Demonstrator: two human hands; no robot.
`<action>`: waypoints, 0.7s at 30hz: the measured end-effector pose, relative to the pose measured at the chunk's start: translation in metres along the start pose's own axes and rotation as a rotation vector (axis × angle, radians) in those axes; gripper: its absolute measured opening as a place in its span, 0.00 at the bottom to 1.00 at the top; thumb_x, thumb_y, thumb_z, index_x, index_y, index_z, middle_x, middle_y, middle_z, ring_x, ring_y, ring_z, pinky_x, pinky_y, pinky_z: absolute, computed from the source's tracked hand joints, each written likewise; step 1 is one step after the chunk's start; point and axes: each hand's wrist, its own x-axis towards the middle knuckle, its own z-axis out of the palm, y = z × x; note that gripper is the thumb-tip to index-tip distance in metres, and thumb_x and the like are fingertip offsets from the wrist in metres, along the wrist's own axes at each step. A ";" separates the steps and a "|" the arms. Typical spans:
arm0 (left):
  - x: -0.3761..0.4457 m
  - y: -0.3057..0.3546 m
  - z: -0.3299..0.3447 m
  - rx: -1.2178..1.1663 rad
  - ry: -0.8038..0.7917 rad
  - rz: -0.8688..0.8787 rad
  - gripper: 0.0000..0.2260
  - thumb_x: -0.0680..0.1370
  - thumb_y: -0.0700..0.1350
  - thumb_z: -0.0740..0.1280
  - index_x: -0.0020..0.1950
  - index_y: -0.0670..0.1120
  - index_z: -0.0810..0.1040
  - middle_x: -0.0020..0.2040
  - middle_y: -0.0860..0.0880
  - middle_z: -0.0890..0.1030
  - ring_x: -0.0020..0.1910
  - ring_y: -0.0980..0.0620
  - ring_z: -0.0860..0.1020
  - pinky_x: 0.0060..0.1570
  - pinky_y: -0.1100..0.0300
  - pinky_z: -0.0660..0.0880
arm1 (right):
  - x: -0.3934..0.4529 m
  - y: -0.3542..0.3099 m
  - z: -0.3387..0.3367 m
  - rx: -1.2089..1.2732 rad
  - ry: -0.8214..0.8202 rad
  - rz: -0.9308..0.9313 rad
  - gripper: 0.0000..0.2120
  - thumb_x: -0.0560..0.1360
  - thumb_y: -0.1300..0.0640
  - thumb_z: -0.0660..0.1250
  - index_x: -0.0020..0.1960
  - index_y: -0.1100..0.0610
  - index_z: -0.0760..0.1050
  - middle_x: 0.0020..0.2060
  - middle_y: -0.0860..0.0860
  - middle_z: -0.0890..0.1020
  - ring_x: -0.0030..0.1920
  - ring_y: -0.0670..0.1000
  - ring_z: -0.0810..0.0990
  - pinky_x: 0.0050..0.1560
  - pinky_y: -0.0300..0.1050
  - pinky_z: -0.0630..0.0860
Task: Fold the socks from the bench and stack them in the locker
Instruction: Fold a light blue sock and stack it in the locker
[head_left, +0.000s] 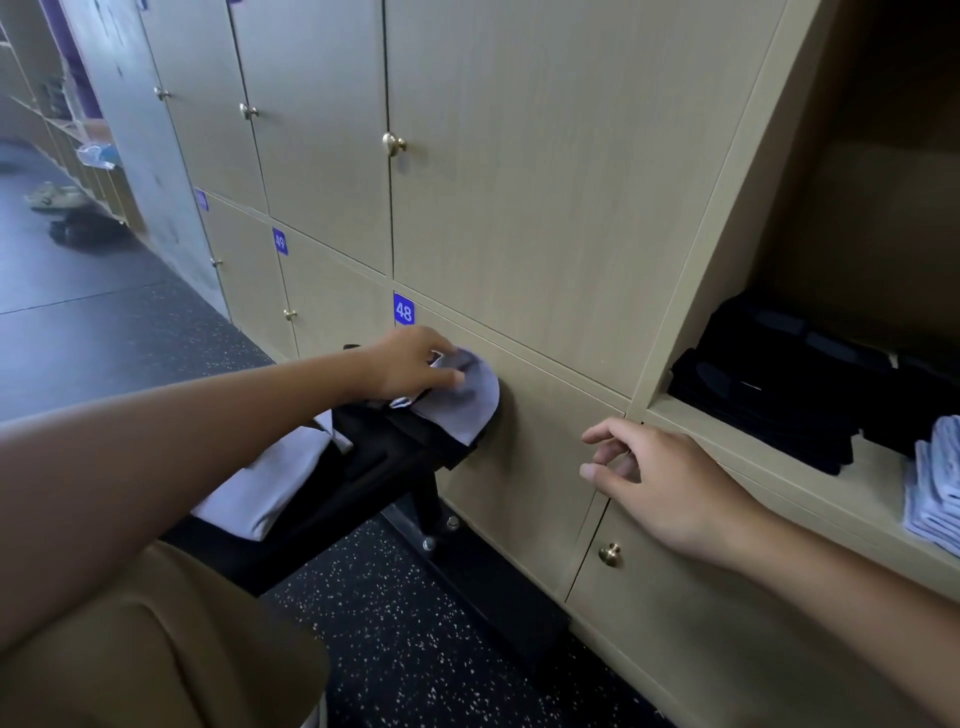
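Grey sock (462, 400) pinched by left hand (410, 366) at the far end of the black bench (374, 467). Right hand (660, 483) loose, empty, beside open locker (769, 447) with folded stacks.

Beige wood lockers (545, 156) w/ brass knobs (394, 144); dark speckled floor (415, 649).

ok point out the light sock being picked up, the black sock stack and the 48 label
light sock (467, 400), head view, middle of its fabric
black sock stack (769, 395), head view, top of the pile
48 label (404, 310), head view, on the digits
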 end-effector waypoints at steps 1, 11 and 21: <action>0.000 0.002 -0.005 -0.063 0.033 -0.025 0.23 0.76 0.59 0.68 0.63 0.44 0.82 0.56 0.46 0.82 0.58 0.45 0.79 0.55 0.54 0.72 | 0.000 -0.001 0.000 0.004 -0.003 -0.002 0.11 0.78 0.45 0.67 0.61 0.41 0.75 0.50 0.40 0.79 0.47 0.42 0.80 0.54 0.47 0.79; -0.005 0.026 -0.037 -0.264 0.151 0.094 0.08 0.80 0.48 0.70 0.57 0.50 0.86 0.54 0.54 0.86 0.57 0.56 0.83 0.66 0.51 0.76 | 0.004 -0.014 0.000 0.064 0.076 -0.047 0.16 0.78 0.44 0.67 0.65 0.42 0.73 0.54 0.39 0.78 0.55 0.41 0.77 0.57 0.43 0.75; -0.019 0.070 -0.038 -0.465 0.082 0.193 0.07 0.82 0.46 0.70 0.53 0.48 0.88 0.50 0.53 0.88 0.53 0.55 0.85 0.65 0.50 0.77 | 0.007 -0.037 0.003 0.258 0.077 0.094 0.40 0.70 0.30 0.70 0.75 0.44 0.60 0.66 0.41 0.72 0.65 0.45 0.74 0.64 0.50 0.74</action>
